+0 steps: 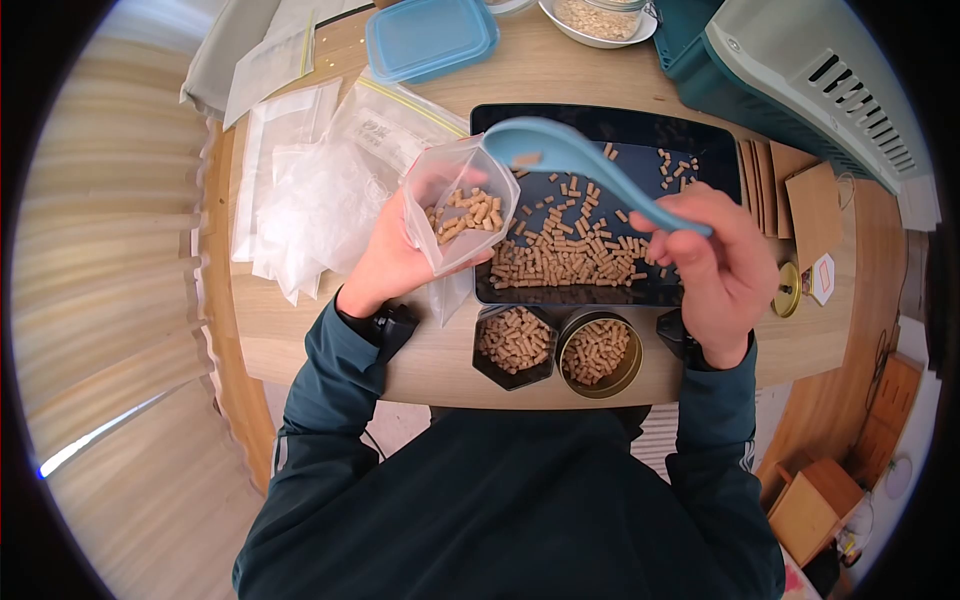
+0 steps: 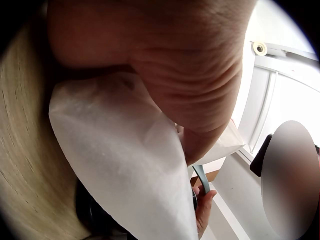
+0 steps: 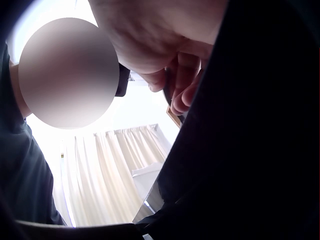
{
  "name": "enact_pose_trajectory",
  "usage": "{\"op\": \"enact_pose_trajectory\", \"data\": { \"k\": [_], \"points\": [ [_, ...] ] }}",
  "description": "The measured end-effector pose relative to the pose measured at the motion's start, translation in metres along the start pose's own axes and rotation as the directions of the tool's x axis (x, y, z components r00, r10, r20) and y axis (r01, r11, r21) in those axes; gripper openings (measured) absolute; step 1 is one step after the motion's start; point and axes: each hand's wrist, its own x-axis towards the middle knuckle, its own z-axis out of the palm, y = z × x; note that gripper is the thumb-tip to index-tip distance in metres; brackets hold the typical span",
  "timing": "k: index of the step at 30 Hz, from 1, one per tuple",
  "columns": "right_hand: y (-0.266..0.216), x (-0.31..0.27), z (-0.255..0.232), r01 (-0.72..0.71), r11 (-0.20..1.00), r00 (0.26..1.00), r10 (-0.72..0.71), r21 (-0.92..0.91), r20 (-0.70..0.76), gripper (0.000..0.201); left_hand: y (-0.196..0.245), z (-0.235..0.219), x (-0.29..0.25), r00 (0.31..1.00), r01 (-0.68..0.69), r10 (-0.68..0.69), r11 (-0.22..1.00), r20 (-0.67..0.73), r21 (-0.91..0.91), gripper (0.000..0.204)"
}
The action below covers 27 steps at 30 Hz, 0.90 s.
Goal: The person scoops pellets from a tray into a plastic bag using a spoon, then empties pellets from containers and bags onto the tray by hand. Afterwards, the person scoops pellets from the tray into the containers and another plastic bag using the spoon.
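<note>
My left hand (image 1: 388, 252) grips a translucent white bag (image 1: 432, 236), its mouth spread, with wooden pellets (image 1: 478, 212) inside. The same bag (image 2: 120, 150) fills much of the left wrist view beneath the left hand (image 2: 190, 75). My right hand (image 1: 722, 270) pinches the handle of a blue spoon (image 1: 590, 165); its bowl, with a pellet or so in it, is at the bag's rim. In the right wrist view the right hand (image 3: 165, 45) has curled fingers. Below the spoon lies a dark tray (image 1: 600, 294) with pellets spread over it, thickest along the near side.
A black hexagonal container (image 1: 490, 374) and a round tin (image 1: 632, 372), both holding pellets, stand at the near edge. Plastic bags (image 1: 310, 205) lie left. Behind are a blue-lidded box (image 1: 425, 38), a white bowl (image 1: 600, 42) and a teal and grey carrier (image 1: 800, 80); cardboard (image 1: 815, 215) is right.
</note>
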Motion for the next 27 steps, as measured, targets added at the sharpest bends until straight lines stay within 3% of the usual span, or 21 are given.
{"op": "enact_pose_trajectory", "data": {
  "k": [3,5,9,11,17,21,27],
  "points": [
    [0.0,0.0,0.001,0.082,0.991,0.995,-0.075,-0.108,0.071,0.022,0.001,0.0,0.001,1.0,0.013,-0.013,1.0,0.005,-0.007,0.076],
    [-0.008,0.001,0.01,-0.155,0.988,0.976,0.154,0.001,-0.157,0.02,0.0,0.001,-0.001,1.0,0.022,-0.022,1.0,-0.004,-0.022,0.079],
    [-0.003,0.004,0.01,-0.203,0.969,0.969,0.178,-0.14,-0.17,0.014,-0.001,0.001,-0.002,1.0,0.028,-0.029,0.998,-0.009,-0.048,0.082],
    [-0.001,0.006,0.008,-0.044,0.955,0.999,0.041,-0.293,-0.018,0.009,-0.001,0.0,-0.002,0.999,0.035,-0.035,0.999,-0.001,-0.015,0.084],
    [-0.003,0.011,0.008,0.07,0.924,0.996,-0.042,-0.376,0.083,0.009,0.0,0.0,-0.001,1.0,0.012,-0.012,1.0,-0.005,0.019,0.084],
    [-0.004,0.011,0.008,0.087,0.917,0.994,-0.051,-0.39,0.101,0.01,0.0,0.001,-0.001,1.0,0.014,-0.014,1.0,-0.01,-0.002,0.082],
    [-0.005,0.01,0.01,-0.031,0.931,0.968,0.119,-0.363,0.223,0.012,0.0,0.001,0.0,1.0,0.011,-0.011,1.0,-0.006,0.024,0.077]
  ]
}}
